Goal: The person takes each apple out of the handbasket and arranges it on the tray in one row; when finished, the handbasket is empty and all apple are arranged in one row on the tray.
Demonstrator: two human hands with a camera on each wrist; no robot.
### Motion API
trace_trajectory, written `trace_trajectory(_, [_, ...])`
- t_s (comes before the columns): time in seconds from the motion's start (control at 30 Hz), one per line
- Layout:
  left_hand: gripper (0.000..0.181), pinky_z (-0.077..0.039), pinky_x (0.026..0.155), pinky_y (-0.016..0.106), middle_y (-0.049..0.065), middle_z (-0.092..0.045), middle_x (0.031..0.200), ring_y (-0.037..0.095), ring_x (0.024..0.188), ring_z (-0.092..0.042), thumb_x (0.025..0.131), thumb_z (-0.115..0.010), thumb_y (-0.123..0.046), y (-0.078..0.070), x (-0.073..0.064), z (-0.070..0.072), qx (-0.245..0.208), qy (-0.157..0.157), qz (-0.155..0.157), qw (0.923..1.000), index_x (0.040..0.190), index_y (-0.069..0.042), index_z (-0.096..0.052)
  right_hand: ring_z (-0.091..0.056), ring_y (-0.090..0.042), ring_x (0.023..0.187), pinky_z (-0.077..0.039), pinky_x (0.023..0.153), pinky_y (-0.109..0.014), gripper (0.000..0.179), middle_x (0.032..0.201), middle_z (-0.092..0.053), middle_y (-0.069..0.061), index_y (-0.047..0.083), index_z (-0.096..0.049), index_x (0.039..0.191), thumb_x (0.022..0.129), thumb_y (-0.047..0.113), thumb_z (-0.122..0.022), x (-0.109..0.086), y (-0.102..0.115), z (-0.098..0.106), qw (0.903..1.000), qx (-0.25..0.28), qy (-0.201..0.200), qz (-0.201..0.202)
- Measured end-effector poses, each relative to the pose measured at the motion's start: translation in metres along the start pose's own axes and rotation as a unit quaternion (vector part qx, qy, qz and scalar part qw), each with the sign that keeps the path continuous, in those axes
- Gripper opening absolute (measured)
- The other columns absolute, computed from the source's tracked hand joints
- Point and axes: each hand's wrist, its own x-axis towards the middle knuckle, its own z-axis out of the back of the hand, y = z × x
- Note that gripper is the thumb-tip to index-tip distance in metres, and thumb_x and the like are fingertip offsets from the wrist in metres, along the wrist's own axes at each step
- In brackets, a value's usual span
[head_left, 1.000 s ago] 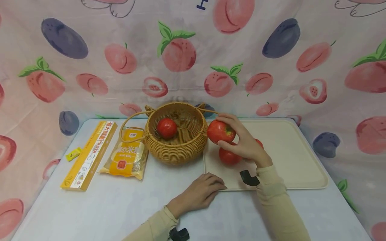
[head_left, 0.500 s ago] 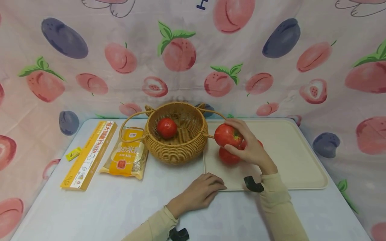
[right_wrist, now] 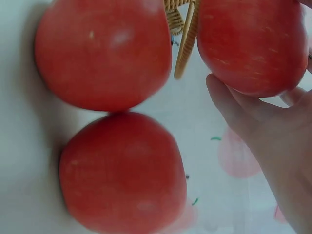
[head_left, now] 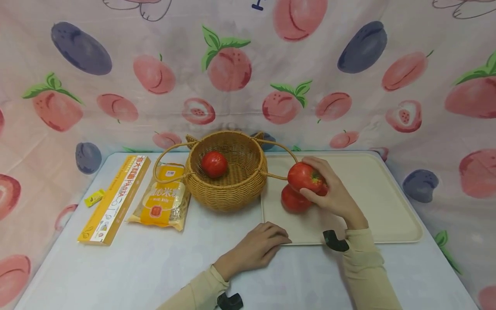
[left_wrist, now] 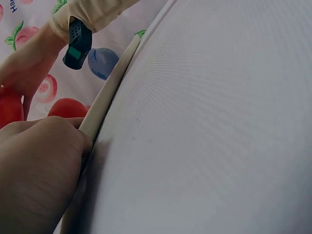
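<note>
My right hand (head_left: pixel 331 191) grips a red apple (head_left: pixel 301 175) above the tray, thumb in front and fingers over its far side. Pale streaks mark its skin in the right wrist view. Below it, two smooth red fruits (right_wrist: pixel 102 48) lie against each other on the beige tray (head_left: pixel 381 206); the raised apple and hand partly cover them in the head view. My left hand (head_left: pixel 255 247) holds the tray's front rim near its left corner, with fingers on both sides of the rim in the left wrist view. Left of the tray, a wicker basket (head_left: pixel 224 198) contains one red fruit (head_left: pixel 214 164).
One loop handle (head_left: pixel 284 150) of the basket hangs out over the tray's left side, close to the raised apple. Left of the basket lie a noodle packet (head_left: pixel 160 198), a long pasta box (head_left: pixel 114 200) and a small yellow wrapped sweet (head_left: pixel 94 198). A fruit-print cloth hangs behind.
My right hand has drawn the apple rightward and slightly down, away from the basket and over the tray fruits. The left hand stays at the tray rim.
</note>
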Motion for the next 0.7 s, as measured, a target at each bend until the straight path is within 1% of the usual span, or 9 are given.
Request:
trace_trajectory(0.13, [0.025, -0.039, 0.102, 0.025, -0.01, -0.056, 0.121, 0.007, 0.116, -0.047, 0.094, -0.053, -0.017, 0.0, 0.0, 0.0, -0.006, -0.001, 0.004, 1.0, 0.116, -0.024, -0.063, -0.038, -0.002, 0.124, -0.04, 0.097, -0.052, 0.069, 0.14, -0.042, -0.008, 0.012, -0.044, 0.138, 0.077, 0.003, -0.074, -0.004, -0.004, 0.005, 0.9999, -0.004, -0.001, -0.013])
trace_trajectory(0.3, [0.025, -0.04, 0.101, 0.026, -0.01, -0.056, 0.121, 0.008, 0.116, -0.048, 0.093, -0.054, -0.017, -0.001, 0.0, 0.001, -0.003, -0.002, 0.001, 1.0, 0.116, -0.024, -0.063, -0.04, -0.01, 0.124, -0.04, 0.098, -0.048, 0.067, 0.138, -0.043, -0.01, 0.01, -0.046, 0.136, 0.077, 0.005, -0.075, -0.009, -0.011, 0.009, 0.9994, -0.025, -0.014, -0.02])
trace_trajectory(0.37, [0.025, -0.039, 0.102, 0.026, -0.01, -0.056, 0.12, 0.008, 0.116, -0.048, 0.093, -0.054, -0.017, -0.001, 0.0, 0.001, -0.002, -0.002, 0.002, 1.0, 0.116, -0.024, -0.063, -0.04, -0.011, 0.123, -0.039, 0.1, -0.039, 0.067, 0.138, -0.043, -0.01, 0.009, -0.046, 0.136, 0.076, 0.005, -0.076, -0.01, -0.014, 0.011, 0.999, -0.035, -0.02, -0.02])
trace_trajectory(0.4, [0.025, -0.039, 0.102, 0.026, -0.01, -0.056, 0.12, 0.008, 0.116, -0.048, 0.093, -0.055, -0.017, -0.001, 0.0, 0.001, -0.001, -0.002, 0.001, 1.0, 0.116, -0.023, -0.063, -0.04, -0.011, 0.123, -0.038, 0.1, -0.038, 0.066, 0.138, -0.043, -0.01, 0.009, -0.047, 0.136, 0.076, 0.004, -0.076, -0.01, -0.015, 0.012, 0.9989, -0.033, -0.023, -0.021])
trace_trajectory(0.43, [0.025, -0.039, 0.102, 0.026, -0.01, -0.057, 0.12, 0.008, 0.116, -0.048, 0.093, -0.055, -0.017, -0.001, 0.0, 0.001, -0.002, -0.003, 0.001, 1.0, 0.116, -0.023, -0.063, -0.04, -0.01, 0.123, -0.038, 0.1, -0.033, 0.066, 0.138, -0.043, -0.01, 0.008, -0.047, 0.136, 0.076, 0.005, -0.076, -0.011, -0.017, 0.013, 0.9988, -0.036, -0.024, -0.024])
trace_trajectory(0.53, [0.025, -0.039, 0.102, 0.025, -0.01, -0.057, 0.12, 0.007, 0.115, -0.047, 0.093, -0.054, -0.016, -0.001, 0.001, 0.001, -0.008, -0.002, 0.004, 1.0, 0.116, -0.024, -0.063, -0.039, -0.003, 0.121, -0.036, 0.096, -0.019, 0.065, 0.139, -0.043, -0.009, 0.01, -0.047, 0.136, 0.077, 0.005, -0.075, -0.013, -0.019, 0.017, 0.9983, -0.035, -0.028, -0.038])
trace_trajectory(0.6, [0.025, -0.039, 0.102, 0.025, -0.009, -0.057, 0.12, 0.007, 0.115, -0.048, 0.093, -0.054, -0.017, -0.001, 0.001, 0.0, -0.01, -0.003, 0.003, 0.9999, 0.116, -0.024, -0.063, -0.039, 0.0, 0.119, -0.037, 0.094, -0.015, 0.065, 0.139, -0.042, -0.009, 0.01, -0.046, 0.137, 0.078, 0.005, -0.074, -0.015, -0.02, 0.02, 0.998, -0.029, -0.032, -0.047])
trace_trajectory(0.63, [0.025, -0.039, 0.102, 0.025, -0.009, -0.057, 0.12, 0.007, 0.115, -0.048, 0.093, -0.054, -0.017, -0.001, 0.001, 0.0, -0.012, -0.004, 0.004, 0.9999, 0.116, -0.024, -0.063, -0.039, 0.002, 0.119, -0.035, 0.091, -0.01, 0.065, 0.139, -0.041, -0.009, 0.01, -0.046, 0.137, 0.079, 0.005, -0.074, -0.015, -0.021, 0.022, 0.9978, -0.028, -0.034, -0.05])
trace_trajectory(0.7, [0.025, -0.039, 0.102, 0.025, -0.009, -0.057, 0.12, 0.007, 0.115, -0.048, 0.093, -0.055, -0.017, -0.001, 0.001, 0.0, -0.015, -0.005, 0.004, 0.9999, 0.116, -0.024, -0.063, -0.038, 0.004, 0.118, -0.035, 0.091, -0.009, 0.065, 0.14, -0.041, -0.01, 0.011, -0.045, 0.137, 0.079, 0.004, -0.073, -0.017, -0.023, 0.025, 0.9974, -0.026, -0.042, -0.052])
